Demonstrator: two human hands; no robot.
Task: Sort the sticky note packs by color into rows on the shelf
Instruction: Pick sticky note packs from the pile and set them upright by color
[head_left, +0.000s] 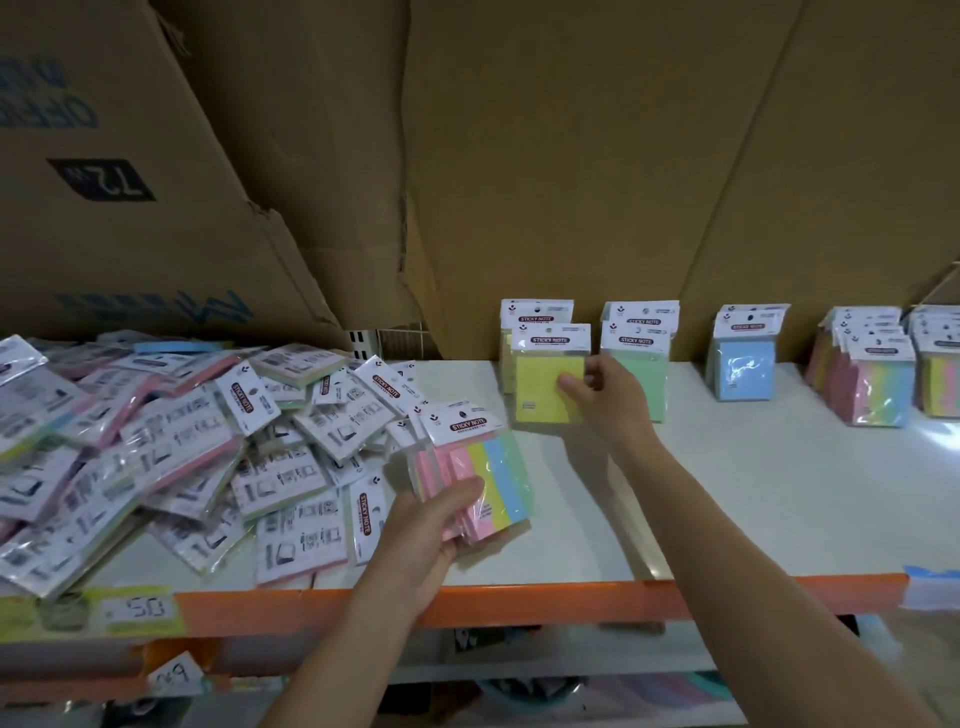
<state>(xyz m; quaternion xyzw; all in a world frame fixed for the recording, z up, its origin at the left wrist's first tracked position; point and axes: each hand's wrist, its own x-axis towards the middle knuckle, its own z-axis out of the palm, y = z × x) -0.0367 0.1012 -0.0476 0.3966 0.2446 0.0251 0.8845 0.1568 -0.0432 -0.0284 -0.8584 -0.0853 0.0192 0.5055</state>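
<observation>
I'm mid-placement. My right hand (605, 400) has its fingers closed on the right edge of a yellow pack (545, 387), thumb on the front face, standing it upright at the front of the yellow row (535, 332) toward the back edge of the shelf (727, 493). The pack's lower edge looks down on the shelf or very nearly so; I can't tell whether it bears weight yet.

My left hand (436, 525) holds a multicolour pack (480, 478) near the front edge, thumb across its face and fingers wrapped underneath, a firm closed hold. There may be a second pack behind it; the pink edges on its left suggest that, but I can't be sure.

Rows stand along the back: yellow, then green (636, 358) just beside it and partly behind my right hand, then blue (743, 364), then multicolour rows (872, 379) towards the right end. The unsorted pile (182, 441) covers the left end of the shelf.

I judge the step as seating the yellow pack. The next move calls for letting it lean square against the one behind, then opening the right-hand grip without tipping it forward. After that the multicolour pack must travel right, past green and blue, which probably means passing it to the right hand.
</observation>
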